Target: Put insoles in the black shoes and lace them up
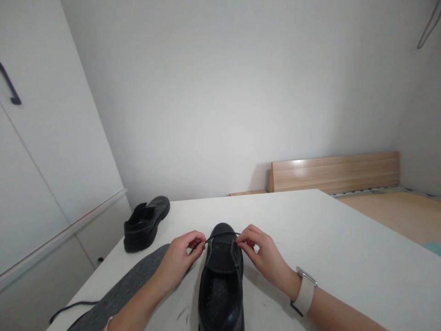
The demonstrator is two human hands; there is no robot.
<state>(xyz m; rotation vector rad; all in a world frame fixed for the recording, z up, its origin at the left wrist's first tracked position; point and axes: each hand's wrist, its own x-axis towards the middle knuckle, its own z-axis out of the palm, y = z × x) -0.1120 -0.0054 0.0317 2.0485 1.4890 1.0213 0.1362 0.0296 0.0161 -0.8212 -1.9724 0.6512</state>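
A black shoe [221, 299] stands on the white table in front of me, toe pointing away and its opening toward me. A dark shoelace [220, 234] runs across the shoe's upper near the toe. My left hand [184, 253] pinches the lace at the left side of the shoe, thumb against fingers. At the right side, my right hand [259, 250] pinches the lace close to the eyelets, and a watch with a pale strap is on that wrist. The lace's ends are partly hidden by my fingers.
Another black shoe [146, 223] sits at the table's left edge. A dark grey cloth-like piece [134, 280] lies under my left forearm, with a dark cord [74, 304] beside it. The white table [330, 257] reaches toward a wooden headboard [334, 174]. White cabinets [51, 151] stand on the left.
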